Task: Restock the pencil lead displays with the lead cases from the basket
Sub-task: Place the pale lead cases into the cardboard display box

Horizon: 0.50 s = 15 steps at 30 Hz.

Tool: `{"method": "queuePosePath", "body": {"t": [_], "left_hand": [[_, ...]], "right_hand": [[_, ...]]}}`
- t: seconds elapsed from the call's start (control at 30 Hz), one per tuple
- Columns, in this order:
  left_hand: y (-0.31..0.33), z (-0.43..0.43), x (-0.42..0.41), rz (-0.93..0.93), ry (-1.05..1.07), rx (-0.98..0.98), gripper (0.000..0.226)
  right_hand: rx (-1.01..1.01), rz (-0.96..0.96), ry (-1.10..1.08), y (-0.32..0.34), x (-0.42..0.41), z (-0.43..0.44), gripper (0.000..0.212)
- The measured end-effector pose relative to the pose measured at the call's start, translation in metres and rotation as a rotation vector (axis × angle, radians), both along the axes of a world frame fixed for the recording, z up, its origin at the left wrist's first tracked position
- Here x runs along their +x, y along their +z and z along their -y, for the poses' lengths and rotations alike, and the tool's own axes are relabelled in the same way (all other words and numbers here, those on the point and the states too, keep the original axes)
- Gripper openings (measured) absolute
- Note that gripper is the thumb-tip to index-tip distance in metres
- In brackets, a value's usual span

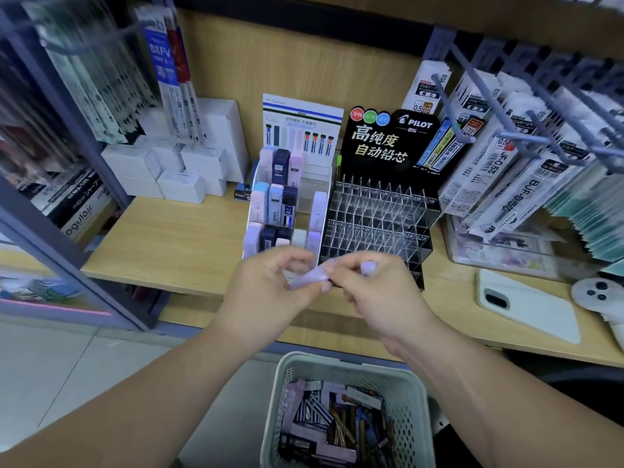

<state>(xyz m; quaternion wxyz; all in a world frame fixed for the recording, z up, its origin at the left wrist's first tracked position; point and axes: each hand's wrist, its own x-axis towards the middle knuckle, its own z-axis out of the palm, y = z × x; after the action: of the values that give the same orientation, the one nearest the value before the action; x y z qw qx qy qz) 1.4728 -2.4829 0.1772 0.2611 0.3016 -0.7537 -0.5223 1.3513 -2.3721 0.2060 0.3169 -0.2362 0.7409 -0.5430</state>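
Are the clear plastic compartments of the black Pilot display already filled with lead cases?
No, the visible clear plastic compartments of the black Pilot display stand empty.

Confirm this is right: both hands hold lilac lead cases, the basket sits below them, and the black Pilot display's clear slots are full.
One error: the head view shows the black Pilot display with clear slots empty, not full. The left hand and right hand hold lilac lead cases, with the basket below.

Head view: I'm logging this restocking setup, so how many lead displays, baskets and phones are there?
Lead displays: 2, the white display and the black Pilot display
Basket: 1
Phone: 1
Total: 4
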Motion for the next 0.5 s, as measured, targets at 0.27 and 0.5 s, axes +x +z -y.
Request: {"method": "queuePosePath", "body": {"t": [0.27,0.5], "left_hand": [[0.000,0.065,0.010,0.413,0.156,-0.730,0.064],[-0.014,0.065,0.010,0.504,0.003,-0.519,0.076]], "right_hand": [[0.128,-0.616,0.061,0.010,-0.052,0.033,0.006],[0.269,-1.000,0.308,-0.005,-0.050,0.059,0.009]]}}
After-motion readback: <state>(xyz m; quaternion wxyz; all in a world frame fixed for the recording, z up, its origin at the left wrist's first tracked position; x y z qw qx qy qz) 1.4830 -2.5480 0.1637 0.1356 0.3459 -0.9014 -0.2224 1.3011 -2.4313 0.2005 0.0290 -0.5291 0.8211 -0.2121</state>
